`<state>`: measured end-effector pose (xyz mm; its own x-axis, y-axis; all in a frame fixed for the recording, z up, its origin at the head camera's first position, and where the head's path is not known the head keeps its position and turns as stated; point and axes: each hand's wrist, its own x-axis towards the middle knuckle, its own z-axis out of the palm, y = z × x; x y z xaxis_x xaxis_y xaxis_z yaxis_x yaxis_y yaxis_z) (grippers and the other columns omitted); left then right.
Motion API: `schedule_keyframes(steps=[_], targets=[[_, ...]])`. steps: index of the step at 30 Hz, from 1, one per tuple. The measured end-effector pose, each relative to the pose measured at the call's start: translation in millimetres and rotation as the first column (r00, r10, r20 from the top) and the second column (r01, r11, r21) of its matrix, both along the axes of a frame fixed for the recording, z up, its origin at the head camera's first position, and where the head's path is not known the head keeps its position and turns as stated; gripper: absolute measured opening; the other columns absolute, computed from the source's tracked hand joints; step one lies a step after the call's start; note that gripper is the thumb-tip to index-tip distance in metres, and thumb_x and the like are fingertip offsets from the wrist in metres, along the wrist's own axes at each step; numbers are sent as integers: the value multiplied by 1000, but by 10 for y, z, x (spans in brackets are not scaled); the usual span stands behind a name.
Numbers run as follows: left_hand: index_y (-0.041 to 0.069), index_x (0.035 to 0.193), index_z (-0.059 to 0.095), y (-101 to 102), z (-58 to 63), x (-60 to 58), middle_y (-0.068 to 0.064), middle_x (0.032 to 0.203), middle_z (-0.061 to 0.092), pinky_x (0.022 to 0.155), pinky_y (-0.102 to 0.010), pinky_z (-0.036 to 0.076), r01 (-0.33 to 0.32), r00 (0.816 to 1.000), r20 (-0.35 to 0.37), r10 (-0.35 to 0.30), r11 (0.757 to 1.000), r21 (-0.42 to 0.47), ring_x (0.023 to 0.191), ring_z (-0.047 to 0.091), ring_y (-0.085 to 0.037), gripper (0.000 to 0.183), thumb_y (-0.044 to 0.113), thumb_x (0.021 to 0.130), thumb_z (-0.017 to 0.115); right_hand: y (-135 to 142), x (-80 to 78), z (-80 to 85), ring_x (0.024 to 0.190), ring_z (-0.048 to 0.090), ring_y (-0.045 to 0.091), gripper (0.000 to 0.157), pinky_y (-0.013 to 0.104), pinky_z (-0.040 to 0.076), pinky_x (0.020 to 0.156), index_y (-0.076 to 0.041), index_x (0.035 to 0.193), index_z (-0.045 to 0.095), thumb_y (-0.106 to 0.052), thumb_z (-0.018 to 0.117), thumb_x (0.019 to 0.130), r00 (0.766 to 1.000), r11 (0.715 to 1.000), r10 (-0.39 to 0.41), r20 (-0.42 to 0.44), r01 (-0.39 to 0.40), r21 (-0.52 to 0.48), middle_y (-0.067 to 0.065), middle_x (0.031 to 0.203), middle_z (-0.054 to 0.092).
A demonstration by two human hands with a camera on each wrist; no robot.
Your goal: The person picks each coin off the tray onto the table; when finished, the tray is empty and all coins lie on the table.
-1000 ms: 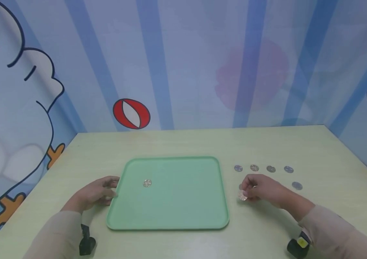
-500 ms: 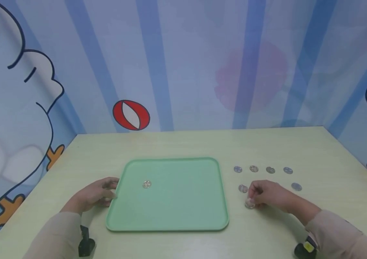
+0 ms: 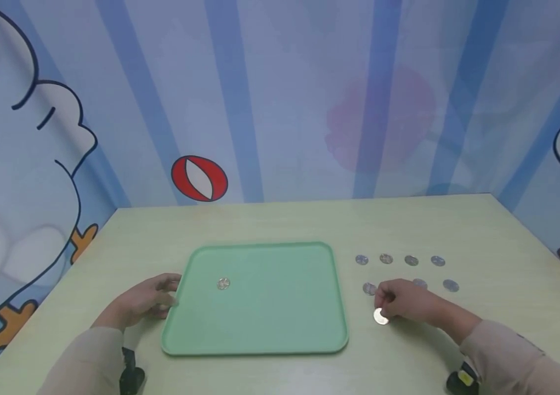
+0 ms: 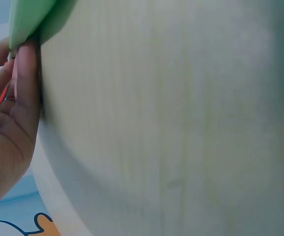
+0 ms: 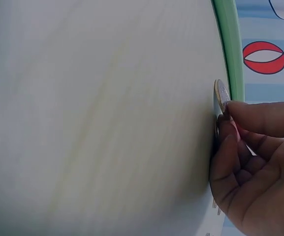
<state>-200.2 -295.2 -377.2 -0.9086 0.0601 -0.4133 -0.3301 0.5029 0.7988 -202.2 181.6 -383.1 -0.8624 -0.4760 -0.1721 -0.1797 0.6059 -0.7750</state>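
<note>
A green tray (image 3: 255, 351) lies on the table with one silvery coin (image 3: 223, 283) in its left half. At its left edge, my left hand (image 3: 143, 299) grips the rim with thumb and fingers; the left wrist view shows the fingertips at a green corner (image 4: 26, 24). To the right of the tray, my right hand (image 3: 408, 299) pinches a coin (image 3: 380, 316) between thumb and fingers, just above or on the table. The right wrist view shows this coin (image 5: 221, 93) tilted on edge, its lower part covered by the fingertips.
Several more coins (image 3: 411, 260) lie flat in two rows right of the tray. My right hand partly covers one coin (image 3: 420, 283) of the front row. A striped cartoon backdrop (image 3: 280, 109) stands behind the pale table (image 3: 260, 225).
My right hand has drawn back slightly toward me and right with the pinched coin, uncovering front-row coins. The coin now faces up brightly. My left hand stays at the tray.
</note>
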Motion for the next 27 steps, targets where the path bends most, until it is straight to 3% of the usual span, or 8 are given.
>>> schedule_keyframes(steps=[13,27], targets=[[0,130,29,4,3,-5,-20,124,38,76,-35,49,3,1000,2,-3,1000,-9,94,51,-22,62,-1,73,52,7,-3,54,64,48,17,6,27,43,55,-3,78,55,-4,56,73,998,999,-41,48,41,17,3,70,56],[-1,130,29,-7,20,-22,-20,123,39,73,-34,49,36,999,12,-36,999,-16,90,52,-20,62,-1,73,54,-111,-31,176,68,48,17,13,29,44,60,-3,86,56,-6,53,74,997,996,-83,2,83,-19,4,75,53]])
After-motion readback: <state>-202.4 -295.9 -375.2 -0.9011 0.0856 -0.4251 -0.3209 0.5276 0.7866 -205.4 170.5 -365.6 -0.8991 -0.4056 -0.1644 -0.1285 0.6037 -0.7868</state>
